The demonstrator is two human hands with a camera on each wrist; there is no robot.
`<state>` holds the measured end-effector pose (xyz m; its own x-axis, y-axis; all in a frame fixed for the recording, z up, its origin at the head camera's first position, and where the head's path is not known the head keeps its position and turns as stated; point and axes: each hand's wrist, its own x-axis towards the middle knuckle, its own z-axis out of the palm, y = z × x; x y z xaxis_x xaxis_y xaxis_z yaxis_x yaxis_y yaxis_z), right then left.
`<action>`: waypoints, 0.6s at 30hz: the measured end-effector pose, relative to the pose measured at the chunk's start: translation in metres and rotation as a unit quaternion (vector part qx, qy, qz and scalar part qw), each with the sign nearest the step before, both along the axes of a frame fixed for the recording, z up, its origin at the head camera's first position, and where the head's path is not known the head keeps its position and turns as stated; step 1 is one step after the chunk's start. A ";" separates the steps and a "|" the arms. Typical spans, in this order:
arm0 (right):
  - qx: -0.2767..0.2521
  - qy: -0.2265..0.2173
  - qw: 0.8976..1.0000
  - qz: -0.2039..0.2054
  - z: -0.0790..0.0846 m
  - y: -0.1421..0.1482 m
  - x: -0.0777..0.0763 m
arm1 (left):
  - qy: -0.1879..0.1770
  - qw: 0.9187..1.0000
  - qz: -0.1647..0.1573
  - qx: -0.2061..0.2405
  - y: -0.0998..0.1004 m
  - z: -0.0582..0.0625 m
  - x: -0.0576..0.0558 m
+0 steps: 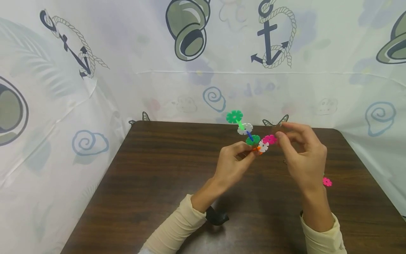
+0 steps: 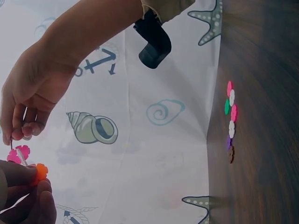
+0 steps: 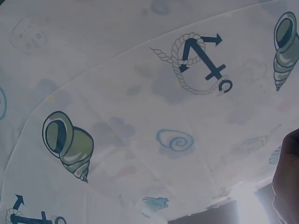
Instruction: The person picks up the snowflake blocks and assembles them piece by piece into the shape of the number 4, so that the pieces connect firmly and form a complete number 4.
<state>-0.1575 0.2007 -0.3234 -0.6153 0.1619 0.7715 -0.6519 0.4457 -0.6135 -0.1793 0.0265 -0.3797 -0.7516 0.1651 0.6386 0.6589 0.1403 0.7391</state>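
A chain of notched plastic flower discs hangs together above the table. In the head view it runs from a green disc through a white disc and another green disc to a pink disc. My left hand pinches the chain at an orange disc. At the pink end, my right hand pinches a thin dark disc, seen edge-on and partly hidden by fingers. The right wrist view catches only the edge of a hand.
Several loose discs lie on the dark wooden table; one pink disc shows beside my right wrist. A black wrist camera mount sits under the left sleeve. Printed white cloth surrounds the table.
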 end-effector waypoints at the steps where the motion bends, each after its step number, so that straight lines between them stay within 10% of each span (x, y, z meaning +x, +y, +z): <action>1: 0.003 0.001 1.000 -0.005 0.000 0.000 0.000 | 0.001 1.000 0.001 0.001 0.000 0.000 0.000; 18: 0.115 -0.001 0.993 -0.043 0.003 -0.005 0.005 | 0.073 0.997 0.040 0.000 0.001 -0.006 -0.004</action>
<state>-0.1526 0.1959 -0.3204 -0.6087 0.0339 0.7927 -0.6047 0.6270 -0.4911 -0.1828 0.0279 -0.3860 -0.6612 0.1091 0.7422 0.7462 0.1974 0.6358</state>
